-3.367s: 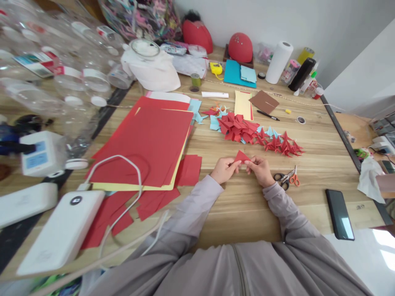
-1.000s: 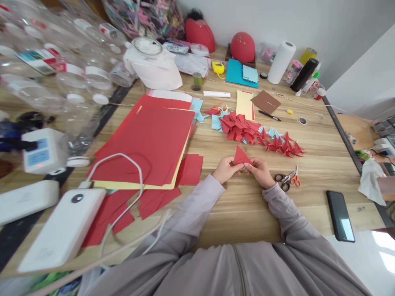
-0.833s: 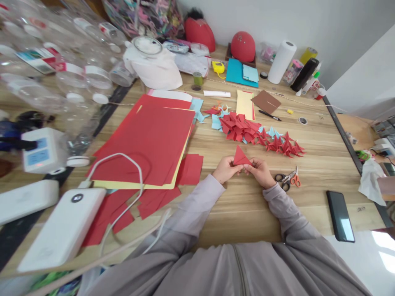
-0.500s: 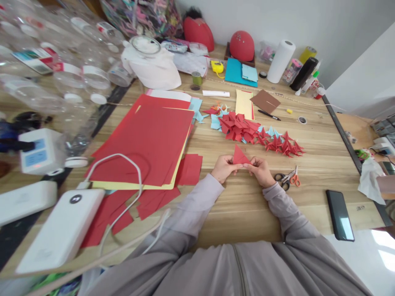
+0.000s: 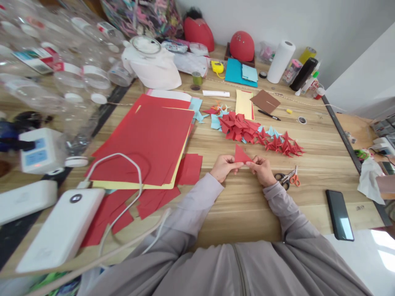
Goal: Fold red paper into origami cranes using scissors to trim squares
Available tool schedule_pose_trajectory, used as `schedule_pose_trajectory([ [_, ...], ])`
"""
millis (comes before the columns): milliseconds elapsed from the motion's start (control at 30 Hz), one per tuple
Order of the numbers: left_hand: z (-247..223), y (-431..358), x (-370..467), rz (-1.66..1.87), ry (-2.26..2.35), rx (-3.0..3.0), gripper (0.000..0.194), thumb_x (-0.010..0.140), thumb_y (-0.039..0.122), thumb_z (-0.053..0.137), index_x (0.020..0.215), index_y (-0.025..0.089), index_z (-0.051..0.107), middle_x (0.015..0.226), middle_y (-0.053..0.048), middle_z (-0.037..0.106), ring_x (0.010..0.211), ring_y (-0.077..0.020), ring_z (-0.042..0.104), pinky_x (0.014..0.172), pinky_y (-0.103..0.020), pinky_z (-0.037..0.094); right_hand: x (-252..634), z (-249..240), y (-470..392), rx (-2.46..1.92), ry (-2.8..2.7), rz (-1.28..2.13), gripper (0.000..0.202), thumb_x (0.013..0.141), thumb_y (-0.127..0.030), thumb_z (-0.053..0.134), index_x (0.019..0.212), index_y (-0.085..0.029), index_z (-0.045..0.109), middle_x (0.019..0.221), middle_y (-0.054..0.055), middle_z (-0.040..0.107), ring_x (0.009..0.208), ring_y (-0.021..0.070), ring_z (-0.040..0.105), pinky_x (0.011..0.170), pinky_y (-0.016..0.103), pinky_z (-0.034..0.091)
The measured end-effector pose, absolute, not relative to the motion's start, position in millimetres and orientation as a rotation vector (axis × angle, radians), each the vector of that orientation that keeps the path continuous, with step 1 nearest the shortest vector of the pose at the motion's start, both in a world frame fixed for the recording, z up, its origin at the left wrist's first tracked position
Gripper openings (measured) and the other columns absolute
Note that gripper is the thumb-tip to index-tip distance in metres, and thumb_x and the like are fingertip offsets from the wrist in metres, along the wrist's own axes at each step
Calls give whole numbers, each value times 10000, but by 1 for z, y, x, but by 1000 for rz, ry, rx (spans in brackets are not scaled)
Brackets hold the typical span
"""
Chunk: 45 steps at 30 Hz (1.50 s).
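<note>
A small piece of red paper folded into a triangle (image 5: 241, 154) is held up between my two hands, its tip pointing away from me. My left hand (image 5: 224, 166) pinches its lower left corner between thumb and fingers. On the other side, my right hand (image 5: 261, 169) grips the lower right edge, thumb on top. Just beyond lies a row of folded red paper pieces (image 5: 239, 126) with some light blue ones (image 5: 271, 131) among them. Two pairs of scissors (image 5: 288, 178) rest right of my right hand.
Large red paper sheets (image 5: 154, 144) are stacked at the left, with small red squares (image 5: 189, 169) beside them. A white power bank (image 5: 61, 230) with a cable lies front left, a phone (image 5: 340, 214) at right. Plastic bottles (image 5: 68, 78) crowd the far left; a white cap (image 5: 154, 68) sits behind.
The red triangle has shifted slightly to the right, and my right thumb has slid right along its lower edge, apart from the left one. Both hands still hold the paper.
</note>
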<state>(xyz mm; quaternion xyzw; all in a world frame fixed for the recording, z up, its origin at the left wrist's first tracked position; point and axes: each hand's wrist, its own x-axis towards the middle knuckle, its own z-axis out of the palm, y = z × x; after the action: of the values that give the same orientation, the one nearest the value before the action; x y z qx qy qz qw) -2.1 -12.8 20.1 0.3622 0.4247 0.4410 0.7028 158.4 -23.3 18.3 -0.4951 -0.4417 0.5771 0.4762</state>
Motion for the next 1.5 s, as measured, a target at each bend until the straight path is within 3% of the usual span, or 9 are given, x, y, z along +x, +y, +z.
schedule_pose_trajectory([
  [300,19,-12,-6,868,829,814,309,542,352,797,597,99,628,605,-51,652,457,-88,530,449,-228,447,159,18,-20,-1113,-924,1434,409,604,-375,782,514,-194,427,352,-89,413,338,50,329,385,212,229],
  [500,18,-15,-3,914,834,932,301,560,358,787,583,109,620,545,-28,616,454,-94,524,445,-228,446,159,27,-25,-1206,-1191,1483,287,617,-394,770,642,-151,621,559,-5,626,464,94,524,471,231,428],
  [767,21,-17,-2,911,893,1057,316,579,377,774,567,106,611,508,-19,588,437,-94,512,433,-230,447,161,27,-23,-1175,-1286,1597,308,644,-420,746,721,-137,649,606,12,655,512,109,582,507,236,489],
  [933,21,-18,-1,930,953,1073,312,565,370,782,554,108,614,474,-5,569,402,-87,502,416,-218,425,160,27,-24,-1206,-1279,1549,316,619,-414,763,665,-140,613,517,-22,600,439,85,515,449,215,431],
  [1167,18,-17,-1,1004,1025,1008,306,527,347,800,523,118,597,441,3,561,365,-77,477,390,-204,393,157,23,-24,-1274,-1184,1401,438,550,-410,801,534,-192,422,395,-72,485,354,58,384,376,202,271],
  [1500,18,-12,-7,1067,1012,932,320,495,361,812,522,128,595,456,9,564,370,-82,478,386,-222,402,159,20,-20,-1190,-1010,1411,438,588,-435,775,518,-199,413,369,-82,428,345,56,351,390,215,247],
])
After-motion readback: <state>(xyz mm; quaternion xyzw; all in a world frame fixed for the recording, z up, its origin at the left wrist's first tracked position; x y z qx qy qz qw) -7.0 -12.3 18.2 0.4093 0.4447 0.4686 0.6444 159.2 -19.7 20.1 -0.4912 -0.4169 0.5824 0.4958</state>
